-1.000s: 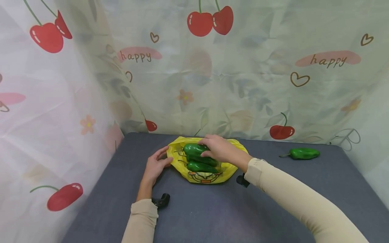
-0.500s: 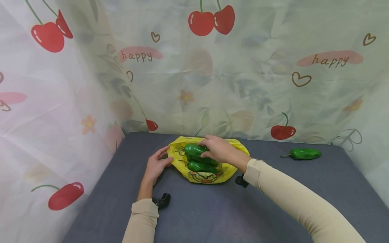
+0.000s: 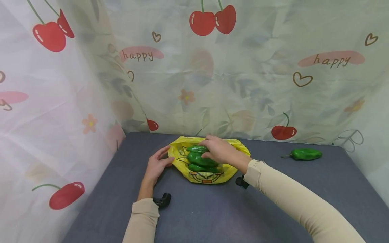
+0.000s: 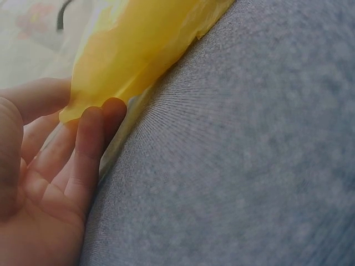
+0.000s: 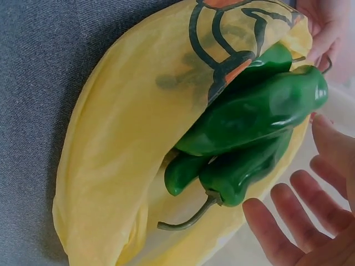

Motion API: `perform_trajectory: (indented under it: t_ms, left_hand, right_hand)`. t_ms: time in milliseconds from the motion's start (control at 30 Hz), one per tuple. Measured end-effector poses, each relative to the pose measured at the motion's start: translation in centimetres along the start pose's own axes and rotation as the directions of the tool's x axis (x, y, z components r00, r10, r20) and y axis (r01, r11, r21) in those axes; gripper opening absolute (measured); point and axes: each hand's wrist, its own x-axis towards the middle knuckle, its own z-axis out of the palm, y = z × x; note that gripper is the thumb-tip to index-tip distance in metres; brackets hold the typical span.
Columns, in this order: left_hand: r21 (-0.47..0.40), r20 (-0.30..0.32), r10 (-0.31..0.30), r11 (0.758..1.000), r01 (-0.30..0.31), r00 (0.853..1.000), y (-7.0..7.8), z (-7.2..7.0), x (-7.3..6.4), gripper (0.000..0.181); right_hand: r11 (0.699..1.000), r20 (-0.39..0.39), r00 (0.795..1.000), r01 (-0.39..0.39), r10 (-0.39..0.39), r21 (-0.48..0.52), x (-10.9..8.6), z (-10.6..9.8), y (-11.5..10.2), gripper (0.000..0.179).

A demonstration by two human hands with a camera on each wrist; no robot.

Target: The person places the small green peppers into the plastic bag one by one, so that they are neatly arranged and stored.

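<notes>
A yellow plastic bag with a printed pattern lies open on the table. Several green peppers are inside it, among them a front pepper, a middle pepper and a back pepper. My left hand pinches the bag's left rim between thumb and fingers, as the left wrist view shows at the yellow film. Over the bag's mouth is my right hand, partly hiding the peppers. In the right wrist view its fingers are spread apart beside a pepper, holding nothing.
A single green pepper lies on the dark grey table towards the back right. Behind and to the left hangs a pale curtain printed with cherries, close to the table's rear edge.
The pepper under my right hand has left its fingers and settled among the others in the bag. The right hand stays nearly in place, and the left hand keeps its hold on the rim.
</notes>
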Motion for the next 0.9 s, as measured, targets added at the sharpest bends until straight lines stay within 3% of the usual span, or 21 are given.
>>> perform_trajectory:
  t_ms: [167, 367, 633, 900]
  left_hand:
    - [0.015, 0.015, -0.016, 1.0, 0.016, 1.0, 1.6, 0.2, -0.9, 0.061]
    - [0.028, 0.023, -0.022, 0.999, 0.021, 0.999, 3.1, 0.3, -1.8, 0.06]
    - [0.0, 0.01, 0.002, 1.0, -0.002, 1.0, 0.5, 0.2, -0.4, 0.06]
    - [0.011, -0.014, 0.034, 0.999, -0.034, 0.999, -0.2, 0.0, -0.1, 0.057]
  right_hand:
    - [1.0, -0.026, 1.0, 0.007, -0.006, 0.006, -0.4, -0.2, 0.1, 0.046]
    - [0.999, -0.163, 0.986, 0.014, -0.021, -0.049, -0.8, -0.1, 0.5, 0.046]
    - [0.982, -0.302, 0.952, -0.014, -0.045, -0.188, -0.9, 0.5, 1.3, 0.056]
    - [0.975, -0.331, 0.943, -0.114, 0.045, -0.191, -0.9, 1.3, 2.5, 0.065]
